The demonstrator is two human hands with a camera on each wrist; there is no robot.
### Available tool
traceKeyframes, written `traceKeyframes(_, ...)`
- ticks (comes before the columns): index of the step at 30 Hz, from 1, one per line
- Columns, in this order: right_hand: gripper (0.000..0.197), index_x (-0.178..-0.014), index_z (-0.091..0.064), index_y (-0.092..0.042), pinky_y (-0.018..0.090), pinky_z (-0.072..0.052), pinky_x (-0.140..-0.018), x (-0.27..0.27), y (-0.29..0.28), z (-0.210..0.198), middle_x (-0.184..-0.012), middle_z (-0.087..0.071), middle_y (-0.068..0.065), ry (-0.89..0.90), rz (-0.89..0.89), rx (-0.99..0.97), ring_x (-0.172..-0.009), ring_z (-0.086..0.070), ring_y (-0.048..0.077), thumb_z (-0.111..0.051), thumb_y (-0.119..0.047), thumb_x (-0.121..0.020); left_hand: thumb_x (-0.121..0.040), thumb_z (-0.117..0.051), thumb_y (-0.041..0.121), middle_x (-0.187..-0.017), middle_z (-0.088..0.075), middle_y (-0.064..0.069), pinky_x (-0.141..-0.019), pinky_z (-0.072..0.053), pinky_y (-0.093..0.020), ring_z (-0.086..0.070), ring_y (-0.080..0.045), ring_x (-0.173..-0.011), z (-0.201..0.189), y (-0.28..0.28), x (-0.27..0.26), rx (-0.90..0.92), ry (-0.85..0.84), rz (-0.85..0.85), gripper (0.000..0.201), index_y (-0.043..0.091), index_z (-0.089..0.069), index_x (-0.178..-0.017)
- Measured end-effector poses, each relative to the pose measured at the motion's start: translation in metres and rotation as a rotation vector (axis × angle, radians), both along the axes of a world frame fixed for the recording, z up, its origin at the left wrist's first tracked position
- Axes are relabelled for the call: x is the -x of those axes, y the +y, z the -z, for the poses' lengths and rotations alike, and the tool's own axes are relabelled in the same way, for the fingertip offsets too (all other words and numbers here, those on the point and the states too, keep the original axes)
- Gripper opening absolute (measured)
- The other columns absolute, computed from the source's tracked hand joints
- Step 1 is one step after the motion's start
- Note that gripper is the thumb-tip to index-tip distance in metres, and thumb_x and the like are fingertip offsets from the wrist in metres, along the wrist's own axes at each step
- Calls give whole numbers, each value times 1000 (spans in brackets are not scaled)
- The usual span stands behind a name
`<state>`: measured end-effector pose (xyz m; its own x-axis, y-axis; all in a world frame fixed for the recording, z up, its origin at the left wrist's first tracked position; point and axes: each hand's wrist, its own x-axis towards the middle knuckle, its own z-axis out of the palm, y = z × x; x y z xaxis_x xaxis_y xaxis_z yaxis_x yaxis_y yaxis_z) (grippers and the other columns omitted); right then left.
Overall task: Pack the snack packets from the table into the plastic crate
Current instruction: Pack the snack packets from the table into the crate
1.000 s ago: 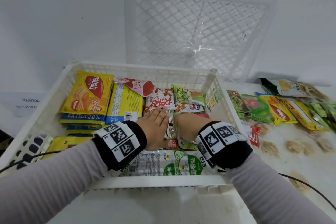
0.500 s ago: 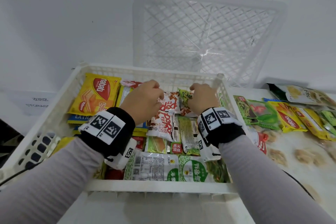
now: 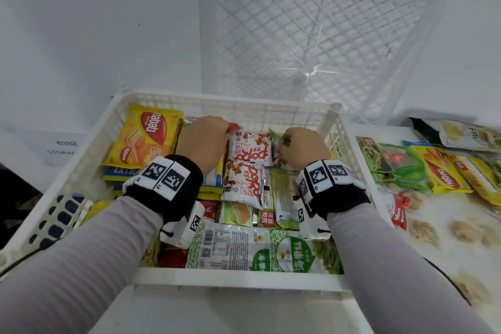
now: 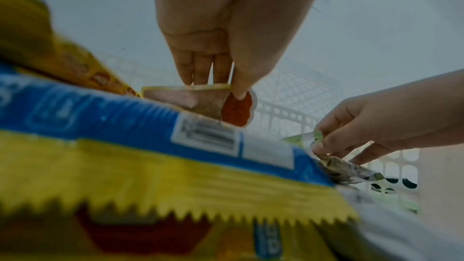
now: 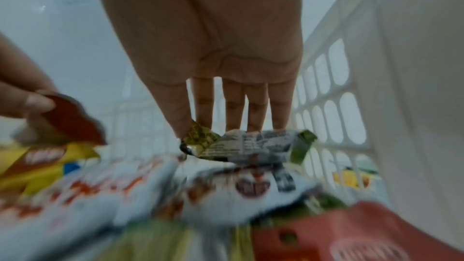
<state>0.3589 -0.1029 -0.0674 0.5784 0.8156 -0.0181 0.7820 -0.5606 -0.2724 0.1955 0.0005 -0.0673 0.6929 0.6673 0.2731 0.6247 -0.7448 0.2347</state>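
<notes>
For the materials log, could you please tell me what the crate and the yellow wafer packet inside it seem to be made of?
The crate looks like white moulded plastic with a matte finish: its walls are a rigid grid of slots. The yellow wafer packet seems to be thin printed plastic film, fairly glossy, judging by its creases and flat sealed edge; a foil lining cannot be judged from here.

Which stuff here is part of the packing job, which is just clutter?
Job:
- plastic crate, already holding many packets
- red-tipped packet, pinched by left hand
- green packet, pinched by right hand
- snack packets on the table, right of the crate

Lying about:
- second white crate leaning against the wall
- storage label sheet
- black cable
</notes>
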Motion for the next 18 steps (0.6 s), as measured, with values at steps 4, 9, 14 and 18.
traceKeyframes(4,23,-99,-66,-4,36,-53,-78,-10,-2,-14,-89,-67,10,136,58,-191,-78,-62,22,-50,-20,-95,-98,-40,8,-91,-63,-13,-66,-38,-31,-54,-25,-80,-14,-1,2,-26,-239,-46,20,5,-59,-99)
traceKeyframes(9,21,-83,-59,-2,37,-54,-73,-15,-13,-40,-80,-63,13,549,149,-502,-71,-60,21,-50,-17,-95,-94,-39,15,-74,-59,2,-56,-38,-4,-55,-5,-61,-43,-21,9,13,-755,75,22,2,-51,-107)
traceKeyframes(14,24,-72,-57,-10,33,-57,-60,-4,-26,-55,-65,-65,3,1288,85,-658,-67,-65,20,-50,-13,-96,-94,-42,3,-101,-67,-1,-82,-47,-14,-61,-16,-93,-37,-23,6,422,-703,-9,28,17,-66,-90)
traceKeyframes(18,20,-80,-60,-7,34,-60,-59,8,-26,-57,-71,-67,6,1441,-9,-563,-61,-68,18,-48,-10,-95,-95,-50,39,-100,-71,-3,-79,-57,-45,-67,-24,-96,-40,-30,1,1120,-663,96,33,15,-71,-90)
